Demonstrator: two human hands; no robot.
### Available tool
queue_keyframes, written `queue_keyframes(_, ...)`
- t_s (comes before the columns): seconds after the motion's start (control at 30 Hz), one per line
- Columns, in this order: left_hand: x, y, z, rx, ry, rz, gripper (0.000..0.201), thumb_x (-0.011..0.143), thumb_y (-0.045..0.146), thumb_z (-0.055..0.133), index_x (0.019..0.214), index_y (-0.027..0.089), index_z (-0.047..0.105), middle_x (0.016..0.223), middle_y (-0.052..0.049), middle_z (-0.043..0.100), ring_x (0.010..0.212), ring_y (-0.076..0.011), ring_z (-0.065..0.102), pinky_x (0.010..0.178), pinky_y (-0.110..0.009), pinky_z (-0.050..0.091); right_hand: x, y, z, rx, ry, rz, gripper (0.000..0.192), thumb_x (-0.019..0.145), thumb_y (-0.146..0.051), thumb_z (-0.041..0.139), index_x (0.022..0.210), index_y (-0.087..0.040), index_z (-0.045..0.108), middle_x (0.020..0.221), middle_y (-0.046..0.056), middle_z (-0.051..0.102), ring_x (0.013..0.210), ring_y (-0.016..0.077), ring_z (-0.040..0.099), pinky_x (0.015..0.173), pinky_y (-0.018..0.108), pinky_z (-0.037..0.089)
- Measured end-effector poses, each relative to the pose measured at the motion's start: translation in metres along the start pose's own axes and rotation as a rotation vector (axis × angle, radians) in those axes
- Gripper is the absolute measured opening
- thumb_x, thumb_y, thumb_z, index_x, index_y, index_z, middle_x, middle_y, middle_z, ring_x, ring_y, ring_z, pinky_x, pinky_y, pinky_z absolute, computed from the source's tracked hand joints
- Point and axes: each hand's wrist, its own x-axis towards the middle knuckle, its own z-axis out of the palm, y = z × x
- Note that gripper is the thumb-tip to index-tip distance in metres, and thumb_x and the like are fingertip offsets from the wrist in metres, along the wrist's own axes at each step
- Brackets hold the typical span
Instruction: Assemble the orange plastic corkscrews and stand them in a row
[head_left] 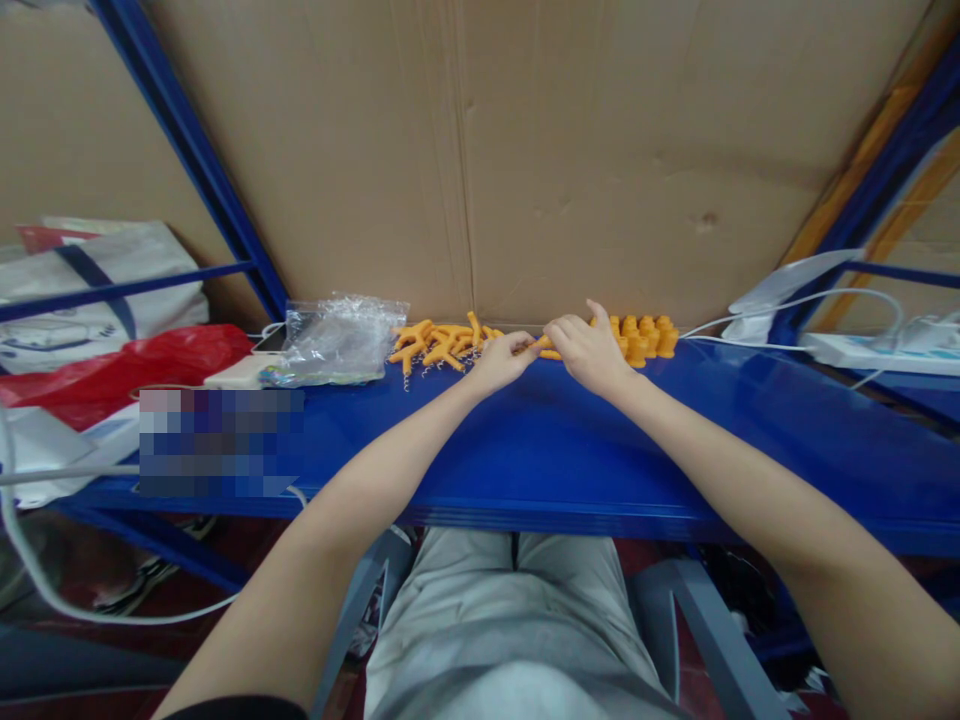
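Observation:
At the back of the blue table, both hands meet over a small orange plastic piece (543,343), probably part of a corkscrew; my fingers hide most of it. My left hand (504,364) pinches its left end. From the right, my right hand (589,352) grips it, one finger raised. Just left of my left hand is a pile of orange corkscrews (442,345), with branched handles and thin metal spirals. Close beside my right hand, several orange sleeve-like pieces (645,340) stand upright in rows.
A clear plastic bag (337,340) lies left of the pile, near a red plastic bag (135,365) and a cloth bag (112,280). Cardboard (570,150) walls off the back of the blue table (495,455). A white power strip (885,352) with cables is at right.

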Motion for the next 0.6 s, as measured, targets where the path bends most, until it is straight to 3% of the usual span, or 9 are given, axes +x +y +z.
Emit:
queue_keyframes(0.17, 0.000, -0.015, -0.006, -0.150, -0.013, -0.069, 0.024, 0.094, 0.038, 0.058, 0.082, 0.018, 0.065, 0.068, 0.001, 0.065, 0.068, -0.0147, 0.060, 0.066, -0.026, 0.046, -0.008, 0.037, 0.002, -0.014, 0.077, 0.180, 0.031, 0.096, -0.015, 0.040, 0.114, -0.020, 0.063, 0.103, 0.012, 0.070, 0.102, 0.0291, 0.058, 0.112, 0.059, 0.028)
queue_keyframes(0.33, 0.002, -0.036, -0.012, 0.023, 0.103, -0.116, 0.019, 0.095, 0.034, 0.058, 0.087, 0.019, 0.067, 0.075, -0.005, 0.073, 0.073, -0.0182, 0.066, 0.075, -0.034, 0.053, -0.027, 0.095, -0.006, -0.047, 0.050, 0.585, 0.033, 0.095, -0.036, 0.049, 0.114, -0.012, 0.062, 0.116, 0.024, 0.066, 0.113, 0.0383, 0.057, 0.099, 0.060, 0.038)
queue_keyframes(0.4, 0.003, -0.041, -0.013, 0.141, 0.159, -0.079, 0.015, 0.095, 0.032, 0.058, 0.091, 0.020, 0.067, 0.081, -0.006, 0.076, 0.081, -0.0221, 0.070, 0.084, -0.042, 0.054, -0.034, 0.112, -0.011, -0.068, -0.038, 0.755, 0.036, 0.095, -0.042, 0.051, 0.110, -0.012, 0.064, 0.119, 0.027, 0.065, 0.116, 0.0405, 0.057, 0.097, 0.059, 0.040)
queue_keyframes(0.47, 0.003, -0.043, -0.013, 0.275, 0.218, -0.026, 0.008, 0.093, 0.024, 0.058, 0.094, 0.022, 0.067, 0.092, -0.007, 0.078, 0.095, -0.0271, 0.072, 0.095, -0.053, 0.051, -0.039, 0.125, -0.013, -0.065, -0.218, 0.932, 0.036, 0.090, -0.044, 0.057, 0.105, -0.012, 0.068, 0.113, 0.026, 0.068, 0.112, 0.0406, 0.062, 0.096, 0.058, 0.043)
queue_keyframes(0.6, 0.001, -0.038, -0.014, 0.463, 0.234, 0.015, 0.023, 0.091, 0.009, 0.051, 0.098, 0.025, 0.066, 0.108, -0.007, 0.076, 0.113, -0.0294, 0.067, 0.107, -0.062, 0.041, -0.052, 0.138, -0.008, -0.011, -0.520, 1.133, 0.031, 0.080, -0.039, 0.070, 0.096, -0.013, 0.073, 0.101, 0.025, 0.072, 0.107, 0.0406, 0.068, 0.087, 0.049, 0.051)
